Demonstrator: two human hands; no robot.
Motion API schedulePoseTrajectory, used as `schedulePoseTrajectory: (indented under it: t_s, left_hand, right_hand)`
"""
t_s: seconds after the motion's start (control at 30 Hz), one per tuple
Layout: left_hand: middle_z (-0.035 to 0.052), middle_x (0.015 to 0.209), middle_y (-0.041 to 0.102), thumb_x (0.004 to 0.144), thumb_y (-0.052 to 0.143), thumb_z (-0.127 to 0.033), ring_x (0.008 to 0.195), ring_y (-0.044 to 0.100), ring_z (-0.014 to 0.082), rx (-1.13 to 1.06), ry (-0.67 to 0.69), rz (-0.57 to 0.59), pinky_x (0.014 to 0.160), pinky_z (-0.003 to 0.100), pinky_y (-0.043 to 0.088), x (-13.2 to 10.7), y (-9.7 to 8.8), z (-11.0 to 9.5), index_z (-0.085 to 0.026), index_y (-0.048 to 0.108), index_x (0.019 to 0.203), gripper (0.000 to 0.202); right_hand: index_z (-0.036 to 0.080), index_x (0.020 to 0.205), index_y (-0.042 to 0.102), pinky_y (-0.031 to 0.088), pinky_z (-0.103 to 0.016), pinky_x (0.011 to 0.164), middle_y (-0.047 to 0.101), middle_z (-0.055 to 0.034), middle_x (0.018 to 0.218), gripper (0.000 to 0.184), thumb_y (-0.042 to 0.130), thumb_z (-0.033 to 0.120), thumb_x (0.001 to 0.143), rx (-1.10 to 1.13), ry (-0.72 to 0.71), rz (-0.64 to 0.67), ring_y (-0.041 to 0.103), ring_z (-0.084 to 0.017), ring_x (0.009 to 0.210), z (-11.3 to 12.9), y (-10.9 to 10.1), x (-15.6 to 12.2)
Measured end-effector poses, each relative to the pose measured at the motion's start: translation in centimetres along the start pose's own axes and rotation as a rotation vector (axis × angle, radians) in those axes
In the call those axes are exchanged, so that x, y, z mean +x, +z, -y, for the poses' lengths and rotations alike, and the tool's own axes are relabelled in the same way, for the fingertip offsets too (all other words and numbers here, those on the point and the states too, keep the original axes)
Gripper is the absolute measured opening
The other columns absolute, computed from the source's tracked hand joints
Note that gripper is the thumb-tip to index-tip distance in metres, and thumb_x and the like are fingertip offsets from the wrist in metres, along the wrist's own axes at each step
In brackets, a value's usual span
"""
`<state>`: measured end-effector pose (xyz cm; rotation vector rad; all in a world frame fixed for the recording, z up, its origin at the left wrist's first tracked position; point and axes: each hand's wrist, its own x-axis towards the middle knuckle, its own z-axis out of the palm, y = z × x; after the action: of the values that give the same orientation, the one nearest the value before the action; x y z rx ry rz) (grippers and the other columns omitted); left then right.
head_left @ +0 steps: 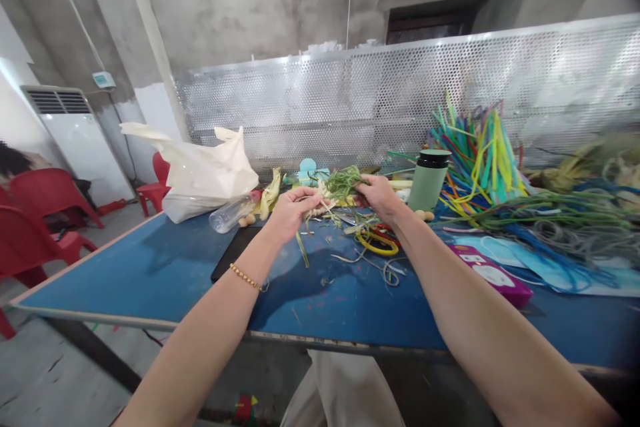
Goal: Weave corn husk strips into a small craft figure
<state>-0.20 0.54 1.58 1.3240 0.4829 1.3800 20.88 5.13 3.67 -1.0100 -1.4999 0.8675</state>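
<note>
Left hand [293,210]: fingers closed around the pale stem end of the green strand bundle [343,181].
Right hand [377,197]: fingers pinched on the bundle at its 3 o'clock side.
Bundle: held between both hands just above the blue worktop [150,273], at 9 o'clock of the green tumbler [429,179].
Handling: probably light, limp and easily frayed; best gripped at the gathered stems, not the loose tips.
Nearby: yellow ring [375,243] at 6 o'clock, plastic bottle [233,212] at 9 o'clock.
</note>
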Motion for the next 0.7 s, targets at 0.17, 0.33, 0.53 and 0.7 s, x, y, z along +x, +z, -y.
schedulePoseTrajectory:
  t_s: [0.17,0.33,0.53,0.7]
  left_hand:
    - [0.0067,0.08,0.073,0.063,0.082,-0.024,0.079,0.067,0.016,0.007,0.008,-0.035,0.08,0.031,0.05,0.0,-0.3,-0.5,-0.014,0.068,0.075,0.021]
    - [0.0087,0.078,0.073,0.062,0.083,-0.024,0.075,0.067,0.0158,0.031,-0.057,-0.052,0.081,0.031,0.049,0.0,-0.3,-0.3,-0.011,0.067,0.075,0.025]
    - [0.0084,0.077,0.073,0.064,0.081,-0.019,0.074,0.068,0.0153,-0.009,-0.096,-0.079,0.079,0.029,0.051,0.2,-0.8,-0.1,-0.011,0.066,0.077,0.022]
    - [0.0076,0.077,0.072,0.072,0.074,-0.013,0.072,0.067,0.0129,-0.088,-0.134,-0.108,0.077,0.025,0.052,0.5,-1.6,-0.8,-0.011,0.064,0.074,0.01]
  right_hand:
    - [0.017,0.07,0.054,0.037,-0.018,0.033,0.055,0.003,0.046,0.013,0.061,0.015,0.082,0.057,0.045,-0.255,0.049,-0.009,0.035,-0.4,-1.7,0.8]
    - [0.017,0.082,0.056,0.042,-0.02,0.035,0.057,0.0037,0.053,0.005,0.057,0.012,0.083,0.209,0.015,-0.412,0.052,-0.01,0.036,-0.6,-2.4,1.6]
    - [0.016,0.094,0.059,0.046,-0.021,0.04,0.063,0.0005,0.063,0.011,0.053,0.014,0.085,0.321,0.011,-0.466,0.056,-0.011,0.042,-0.4,-3.5,1.9]
    - [0.012,0.101,0.063,0.047,-0.025,0.043,0.063,-0.0035,0.063,0.02,0.05,0.016,0.086,0.123,0.038,-0.567,0.058,-0.014,0.046,-0.5,-4.4,1.9]
